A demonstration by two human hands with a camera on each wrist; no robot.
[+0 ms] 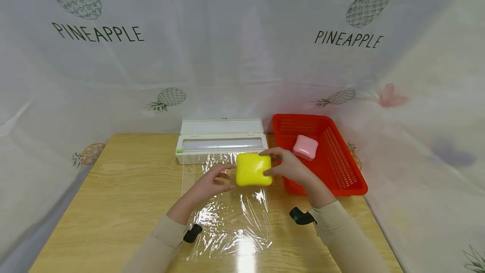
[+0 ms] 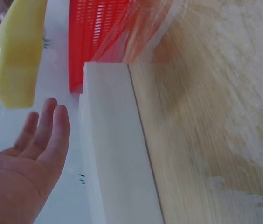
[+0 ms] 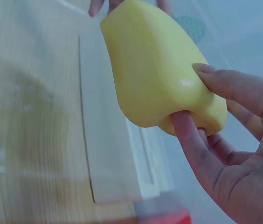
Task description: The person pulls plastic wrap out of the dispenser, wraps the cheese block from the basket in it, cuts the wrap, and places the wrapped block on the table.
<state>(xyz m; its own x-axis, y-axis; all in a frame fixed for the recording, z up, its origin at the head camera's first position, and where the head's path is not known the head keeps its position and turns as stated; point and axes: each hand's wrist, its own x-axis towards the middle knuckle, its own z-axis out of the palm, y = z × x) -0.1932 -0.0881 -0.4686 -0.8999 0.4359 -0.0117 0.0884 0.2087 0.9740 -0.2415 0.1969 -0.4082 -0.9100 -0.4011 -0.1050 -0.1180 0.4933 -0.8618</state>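
In the head view a glossy yellow block (image 1: 254, 169), square with rounded corners and dented sides, is held up over a sheet of clear plastic film (image 1: 231, 226). My right hand (image 1: 291, 167) pinches its right side; the right wrist view shows the thumb on one face and fingers in the dent of the edge. Just off the block's left side is my left hand (image 1: 212, 185), fingers spread and loosely bent. A gap shows between those fingers (image 2: 59, 133) and the block in the left wrist view. The film runs from a white cling film dispenser (image 1: 223, 155) toward me.
To the right stands a red plastic basket (image 1: 358, 188) with a similar pink block (image 1: 305, 147) inside. The dispenser's lid (image 1: 221, 126) is raised at the table's back edge. Behind the wooden table (image 1: 113, 205) hangs a white curtain (image 1: 227, 54) with pineapple prints.
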